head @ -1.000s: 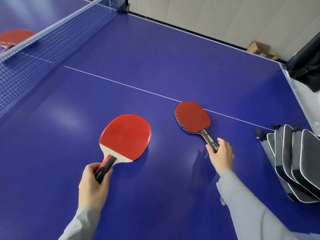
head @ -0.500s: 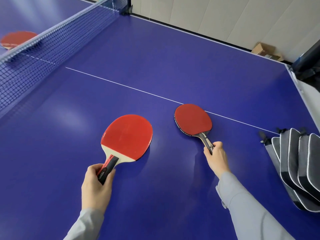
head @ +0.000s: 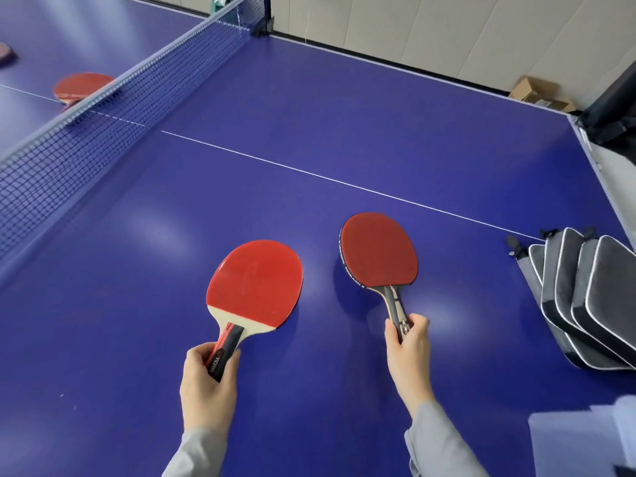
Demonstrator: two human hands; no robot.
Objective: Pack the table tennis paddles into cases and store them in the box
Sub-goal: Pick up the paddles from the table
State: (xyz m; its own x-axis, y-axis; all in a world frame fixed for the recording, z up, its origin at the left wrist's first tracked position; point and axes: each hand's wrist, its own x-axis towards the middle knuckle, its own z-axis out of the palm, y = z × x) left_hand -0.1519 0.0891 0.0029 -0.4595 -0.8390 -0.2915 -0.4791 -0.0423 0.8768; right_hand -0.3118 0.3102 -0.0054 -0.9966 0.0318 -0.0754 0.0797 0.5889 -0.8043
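My left hand (head: 208,387) grips the black and red handle of a bright red paddle (head: 256,282) with a pale wood neck. A darker red paddle (head: 378,253) with a black edge is held by its grey handle in my right hand (head: 407,352), blade raised off the blue table (head: 309,115). Several grey zip cases (head: 585,304) with white piping lie fanned out at the table's right edge. Beyond the net, another red paddle (head: 82,86) lies flat, and a dark red one (head: 7,55) shows at the far left edge.
The net (head: 113,108) runs diagonally across the upper left. A cardboard box (head: 537,94) sits on the floor past the far right corner beside a dark bag (head: 612,111). A pale blurred object (head: 585,438) lies at the lower right.
My right hand has closed on the darker paddle's handle and lifted its blade off the table, drawing it nearer. The view has swung left, showing more beyond the net.
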